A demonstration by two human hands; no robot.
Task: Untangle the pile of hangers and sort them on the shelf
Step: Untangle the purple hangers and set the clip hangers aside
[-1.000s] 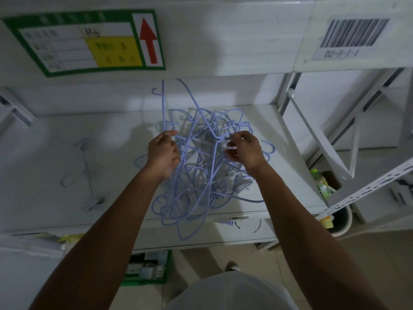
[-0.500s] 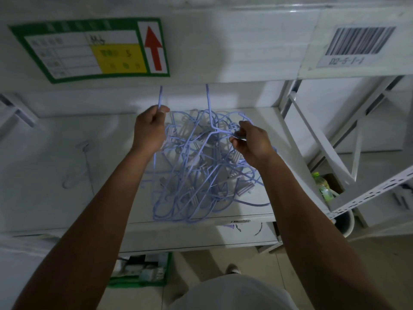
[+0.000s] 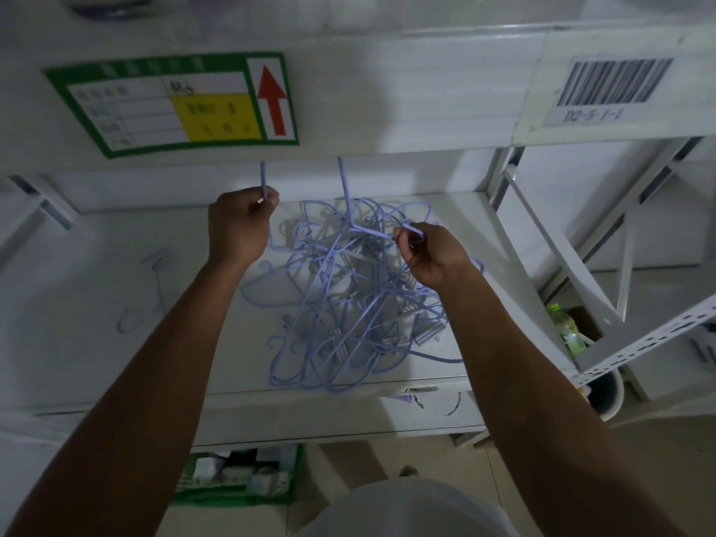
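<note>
Dim stockroom: a person is working at a pile of lilac wire hangers (image 3: 348, 304) that is lying on the right half of a white shelf (image 3: 97, 265) and reaching to its front edge. The left hand (image 3: 238, 226) is gripping, fingers curled, a wire end (image 3: 263, 176) that is sticking up at the pile's rear left. The right hand (image 3: 430, 257) is pinching a strand at the pile's upper right between thumb and fingers.

The step in hand appears to be drawing one hanger out of the knot, with almost all of the sorting not yet done. It is likely going best if the right hand is anchoring the mass while the left is lifting slowly. Turning the wire to follow its hook through the loops should serve better than yanking, since the clips on many hangers look ready to snag.

A single pale hanger (image 3: 158, 288) is lying apart on the shelf's left side. A green-bordered label (image 3: 170, 102) with a red arrow and a barcode tag (image 3: 616, 87) are showing on the beam above. Past the right upright, a bottle (image 3: 565, 327) and a white bucket (image 3: 604, 393) are standing. A green crate (image 3: 240, 478) is sitting on the floor below the shelf.
</note>
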